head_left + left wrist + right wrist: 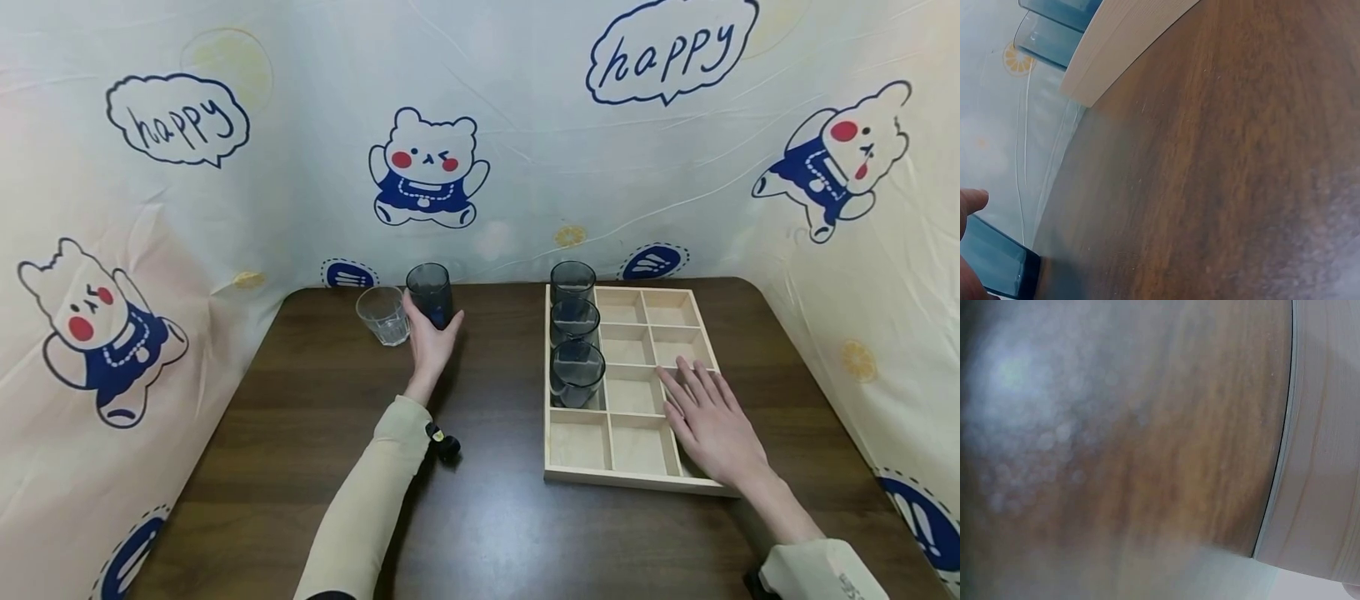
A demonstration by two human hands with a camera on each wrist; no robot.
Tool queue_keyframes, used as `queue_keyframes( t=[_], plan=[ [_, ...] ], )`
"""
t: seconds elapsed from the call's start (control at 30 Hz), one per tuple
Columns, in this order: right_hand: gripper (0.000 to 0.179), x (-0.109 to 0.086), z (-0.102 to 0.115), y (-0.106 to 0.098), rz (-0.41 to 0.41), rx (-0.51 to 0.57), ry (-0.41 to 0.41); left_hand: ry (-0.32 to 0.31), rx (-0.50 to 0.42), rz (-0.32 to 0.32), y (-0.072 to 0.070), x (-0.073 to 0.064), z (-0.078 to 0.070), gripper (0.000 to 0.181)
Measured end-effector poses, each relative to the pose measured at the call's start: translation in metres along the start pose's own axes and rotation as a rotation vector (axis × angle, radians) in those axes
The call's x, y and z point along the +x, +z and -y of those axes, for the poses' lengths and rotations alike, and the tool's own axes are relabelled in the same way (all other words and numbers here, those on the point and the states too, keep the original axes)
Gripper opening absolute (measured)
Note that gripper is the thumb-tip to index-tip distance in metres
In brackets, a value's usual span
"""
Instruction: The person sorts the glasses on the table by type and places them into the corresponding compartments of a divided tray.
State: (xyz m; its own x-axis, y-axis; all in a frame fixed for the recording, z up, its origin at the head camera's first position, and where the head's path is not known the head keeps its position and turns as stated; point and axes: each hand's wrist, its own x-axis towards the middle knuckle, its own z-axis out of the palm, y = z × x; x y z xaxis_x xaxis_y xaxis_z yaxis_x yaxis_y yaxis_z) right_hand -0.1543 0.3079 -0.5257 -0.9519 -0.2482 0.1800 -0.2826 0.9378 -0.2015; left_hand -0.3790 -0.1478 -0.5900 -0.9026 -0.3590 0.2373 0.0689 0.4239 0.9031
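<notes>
At the back of the table, my left hand (431,350) is around a dark tinted glass (430,292), fingers along its left side. The thumb stretches out past its right side, splayed rather than curled over the glass. In the left wrist view, the tinted glass (997,259) shows at the lower left beside the thumb (971,201). A clear glass (384,317) stands just left of that hand. My right hand (716,425) rests palm down, fingers spread, over the right side of a wooden divided tray (622,480). In the right wrist view, the tray's side (1319,444) appears.
Three tinted glasses stand in the tray's left column: a rear one (573,279), a middle one (574,321) and a front one (577,371). A printed cloth (517,167) hangs behind and beside the brown table (495,517).
</notes>
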Motion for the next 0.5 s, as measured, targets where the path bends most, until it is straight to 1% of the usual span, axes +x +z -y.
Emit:
queue_keyframes(
  t=[0.33, 0.5],
  plan=[
    [0.061, 0.000, -0.001, 0.000, -0.008, 0.000, -0.003, -0.054, -0.032, 0.011, 0.000, 0.004, -0.017, 0.118],
    [0.061, 0.001, -0.002, 0.000, -0.007, -0.003, -0.010, -0.086, -0.040, 0.015, 0.001, 0.007, -0.021, 0.116]
  ],
)
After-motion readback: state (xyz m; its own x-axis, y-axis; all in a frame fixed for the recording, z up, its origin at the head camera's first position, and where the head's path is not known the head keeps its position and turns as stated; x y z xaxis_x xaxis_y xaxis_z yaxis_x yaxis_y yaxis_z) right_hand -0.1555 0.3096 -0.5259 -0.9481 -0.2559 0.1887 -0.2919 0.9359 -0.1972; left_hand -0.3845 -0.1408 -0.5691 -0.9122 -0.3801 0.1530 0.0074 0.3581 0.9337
